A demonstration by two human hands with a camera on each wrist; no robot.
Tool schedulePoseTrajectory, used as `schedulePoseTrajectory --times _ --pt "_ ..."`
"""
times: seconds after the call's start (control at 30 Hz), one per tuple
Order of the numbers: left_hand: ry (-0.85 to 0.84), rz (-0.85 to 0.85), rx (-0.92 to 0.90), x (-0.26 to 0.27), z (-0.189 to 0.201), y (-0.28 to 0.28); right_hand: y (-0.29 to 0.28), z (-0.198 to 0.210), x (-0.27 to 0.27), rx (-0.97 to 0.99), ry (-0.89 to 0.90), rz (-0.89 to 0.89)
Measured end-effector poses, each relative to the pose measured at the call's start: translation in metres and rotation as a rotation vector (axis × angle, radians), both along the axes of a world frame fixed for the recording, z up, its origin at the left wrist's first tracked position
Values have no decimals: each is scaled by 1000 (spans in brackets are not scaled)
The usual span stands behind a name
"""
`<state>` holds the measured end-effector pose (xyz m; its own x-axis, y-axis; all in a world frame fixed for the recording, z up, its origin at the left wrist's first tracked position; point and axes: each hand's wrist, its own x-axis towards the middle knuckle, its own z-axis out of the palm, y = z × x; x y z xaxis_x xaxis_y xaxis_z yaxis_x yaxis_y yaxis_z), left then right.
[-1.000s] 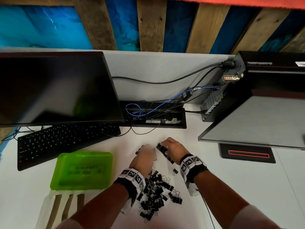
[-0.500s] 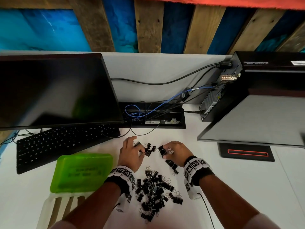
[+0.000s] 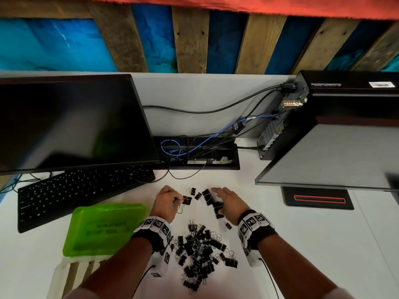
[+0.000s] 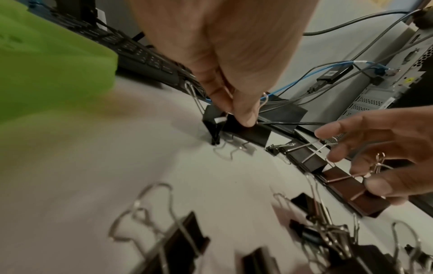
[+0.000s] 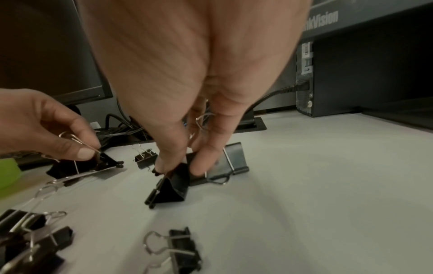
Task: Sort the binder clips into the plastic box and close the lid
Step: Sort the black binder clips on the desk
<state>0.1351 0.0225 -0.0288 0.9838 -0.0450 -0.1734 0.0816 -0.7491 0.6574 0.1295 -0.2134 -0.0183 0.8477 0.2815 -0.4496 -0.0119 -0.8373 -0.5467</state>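
- Both hands have shifted since a second ago: left hand (image 3: pixel 167 203), then closed over the far clips, now pulled back toward the green side with one clip caught; right hand (image 3: pixel 228 201) has spread forward over the large clips.
- Left hand pinches a large binder clip (image 3: pixel 186 200) by its wire handle, thumb and forefinger closed on the wire; clip body touches the desk (image 3: pixel 302 244) or hangs just off it, cannot tell which.
- Right hand: fingers (image 5: pixel 206 161) closed round a second large clip (image 5: pixel 173 185), tilted on its edge. Another large clip (image 5: pixel 232 163) lies flat just behind it.
- Main pile of small clips (image 3: pixel 200 253) sits between the two wrists, near the person; a few strays between the hands.
- Plastic box (image 3: pixel 105 227): green lid down, left of the pile, just in front of the keyboard (image 3: pixel 75 190). A pale slotted tray (image 3: pixel 71 275) pokes out beneath its near edge.
- Step in hand, as I read it: pulling the large clips out from the small ones, sorting by size. Early days; nothing in the box that I can see.
- Next move calls for a free hand to lift the lid; both are occupied, so one clip likely has to be set down or both gathered in one hand.
- Risk: wire handle swivels, so the clip may swing or slip.
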Motion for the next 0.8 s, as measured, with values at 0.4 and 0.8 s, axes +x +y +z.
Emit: schedulePoseTrajectory --times 0.4,0.8 --pt "-42 14 -133 -7 19 -3 0 8 -1 78 -37 -18" --pt "-27 -103 -241 -13 38 -41 -35 40 -18 39 -104 -106"
